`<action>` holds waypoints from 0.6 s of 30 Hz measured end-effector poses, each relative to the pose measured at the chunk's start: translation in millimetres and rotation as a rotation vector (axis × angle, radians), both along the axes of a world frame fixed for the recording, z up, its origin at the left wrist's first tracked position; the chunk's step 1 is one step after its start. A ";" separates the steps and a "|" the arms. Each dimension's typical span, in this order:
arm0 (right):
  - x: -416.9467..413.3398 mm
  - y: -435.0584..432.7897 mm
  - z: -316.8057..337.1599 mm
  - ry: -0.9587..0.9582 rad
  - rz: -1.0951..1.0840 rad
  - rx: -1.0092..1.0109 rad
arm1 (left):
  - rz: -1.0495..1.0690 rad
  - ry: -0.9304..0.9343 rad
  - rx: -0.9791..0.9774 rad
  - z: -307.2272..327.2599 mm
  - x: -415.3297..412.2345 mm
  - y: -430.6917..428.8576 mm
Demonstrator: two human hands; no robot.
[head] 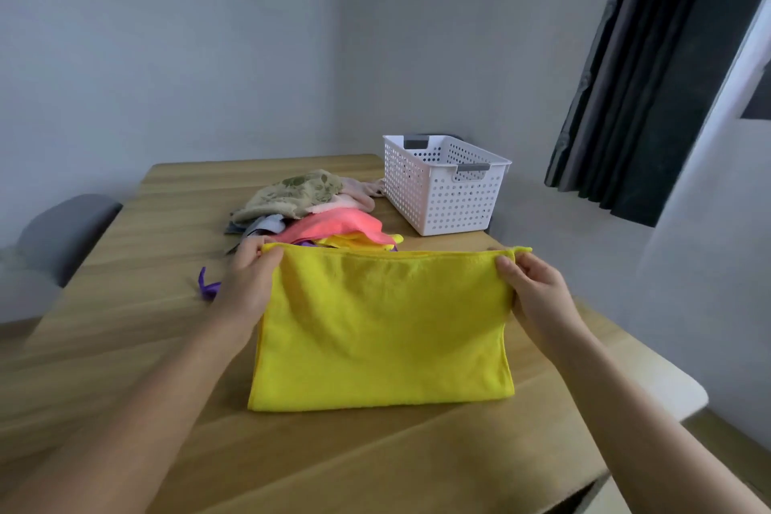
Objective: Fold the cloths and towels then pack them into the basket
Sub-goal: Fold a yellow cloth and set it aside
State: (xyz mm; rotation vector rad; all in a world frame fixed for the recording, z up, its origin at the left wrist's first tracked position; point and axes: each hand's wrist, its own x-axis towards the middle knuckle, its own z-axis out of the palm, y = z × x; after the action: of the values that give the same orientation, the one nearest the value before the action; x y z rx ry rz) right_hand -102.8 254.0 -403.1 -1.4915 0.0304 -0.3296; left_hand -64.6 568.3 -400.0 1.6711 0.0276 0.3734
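Note:
A yellow cloth (384,325) lies folded in half on the wooden table (125,346) in front of me. My left hand (250,280) pinches its far left corner and my right hand (532,288) pinches its far right corner. Behind it sits a loose pile of cloths (308,204): a beige patterned towel on top, pink, coral, grey and yellow ones beneath. A white perforated basket (442,188) with grey handles stands at the table's far right corner; nothing shows inside it.
A purple scrap of cloth (207,286) pokes out by my left wrist. A grey chair (62,234) stands off the table's left side. Dark curtains (651,75) hang at the right, and grey walls close the corner behind.

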 end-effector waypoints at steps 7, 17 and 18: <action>-24.5 18.0 48.6 -0.270 -0.424 -0.384 | 0.390 -0.417 0.453 42.9 -39.7 -15.1; -40.5 3.8 45.3 0.044 -0.385 -0.742 | 0.228 -0.038 0.536 37.2 -55.1 2.7; -40.1 0.0 43.4 0.085 -0.351 -0.773 | 0.196 -0.006 0.548 33.6 -53.6 6.1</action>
State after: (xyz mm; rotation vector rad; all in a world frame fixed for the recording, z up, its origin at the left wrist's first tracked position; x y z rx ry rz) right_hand -142.9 254.0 -359.7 -2.2724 0.2588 -0.6028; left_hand -118.2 574.4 -366.3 2.2166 0.0919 0.5702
